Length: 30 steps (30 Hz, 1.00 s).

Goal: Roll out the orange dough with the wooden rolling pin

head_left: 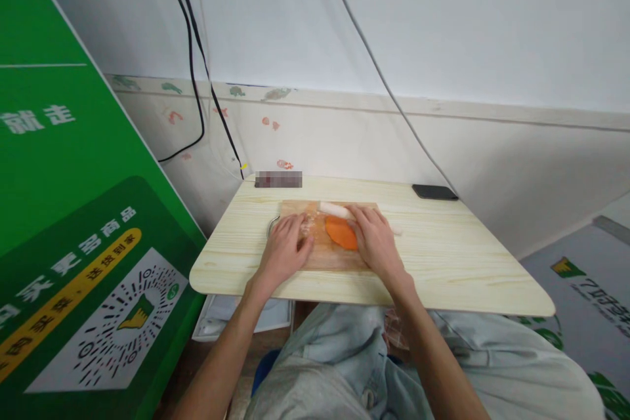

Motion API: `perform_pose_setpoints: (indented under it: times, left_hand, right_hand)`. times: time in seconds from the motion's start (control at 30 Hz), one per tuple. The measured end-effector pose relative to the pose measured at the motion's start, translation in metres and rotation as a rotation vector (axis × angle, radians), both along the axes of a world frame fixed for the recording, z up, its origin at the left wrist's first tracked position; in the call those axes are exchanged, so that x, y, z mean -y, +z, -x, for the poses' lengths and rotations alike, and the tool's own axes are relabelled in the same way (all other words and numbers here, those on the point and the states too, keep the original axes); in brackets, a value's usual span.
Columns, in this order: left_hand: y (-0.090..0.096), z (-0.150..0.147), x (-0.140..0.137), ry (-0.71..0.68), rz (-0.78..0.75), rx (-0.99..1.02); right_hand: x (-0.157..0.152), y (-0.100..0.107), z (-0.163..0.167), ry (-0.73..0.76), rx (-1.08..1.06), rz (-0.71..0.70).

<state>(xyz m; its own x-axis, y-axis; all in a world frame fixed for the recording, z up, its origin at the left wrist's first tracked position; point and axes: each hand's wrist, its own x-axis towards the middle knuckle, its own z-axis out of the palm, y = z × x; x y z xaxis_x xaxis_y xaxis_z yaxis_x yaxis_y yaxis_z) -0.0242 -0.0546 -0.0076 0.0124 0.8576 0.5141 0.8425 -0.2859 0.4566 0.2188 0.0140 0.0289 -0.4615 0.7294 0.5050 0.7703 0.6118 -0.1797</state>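
Note:
A flat, rounded piece of orange dough lies on a wooden board, right of its middle. A pale wooden rolling pin slants across the board's far right part, along the dough's far edge. My right hand is over the rolling pin with its fingers around it, and covers the dough's right edge. On the board's left side rests my left hand, fingers stretched forward and thumb apart, with no held thing visible. White flour is scattered by its fingertips.
The board lies on a light wood-grain table against a wall. A black phone is at the back right, and a blurred-out dark object at the back left. A metal ring shows beside the board. Cables hang along the wall.

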Motion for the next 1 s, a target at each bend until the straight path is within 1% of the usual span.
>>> perform_pose_setpoints:
  times: [0.13, 0.23, 0.37, 0.4, 0.47, 0.57, 0.63, 0.77, 0.83, 0.9, 1.0]
  left_hand:
    - [0.012, 0.0, -0.003, -0.003, 0.086, -0.08]
    - [0.025, -0.006, -0.013, -0.043, 0.164, -0.09]
    - [0.036, -0.019, -0.033, -0.303, 0.262, -0.193]
    - [0.038, -0.021, -0.039, -0.338, 0.293, -0.227]
    - [0.042, -0.026, -0.048, -0.368, 0.333, -0.282]
    - [0.046, -0.034, -0.055, -0.367, 0.321, -0.319]
    - [0.048, -0.041, -0.053, -0.327, 0.288, -0.323]
    - [0.045, -0.06, -0.037, -0.124, 0.25, -0.312]
    - [0.042, -0.064, -0.029, -0.061, 0.258, -0.306]
    - [0.039, -0.06, -0.024, -0.052, 0.249, -0.291]
    - [0.035, -0.049, -0.024, -0.157, 0.227, -0.272]
  right_hand:
    - [-0.024, -0.004, -0.01, -0.172, -0.073, -0.129]
    - [-0.031, -0.011, -0.016, -0.254, -0.109, -0.203]
    - [-0.027, -0.017, -0.017, -0.27, -0.134, -0.228]
    - [-0.026, -0.017, -0.016, -0.266, -0.134, -0.223]
    - [-0.025, -0.017, -0.015, -0.249, -0.129, -0.21]
    - [-0.024, -0.016, -0.013, -0.216, -0.111, -0.191]
    - [-0.023, -0.015, -0.011, -0.202, -0.096, -0.184]
    - [-0.023, -0.015, -0.011, -0.203, -0.081, -0.18]
    - [-0.023, -0.016, -0.011, -0.212, -0.078, -0.178]
    - [-0.023, -0.017, -0.011, -0.215, -0.08, -0.177]
    - [-0.024, -0.018, -0.011, -0.187, -0.085, -0.174]
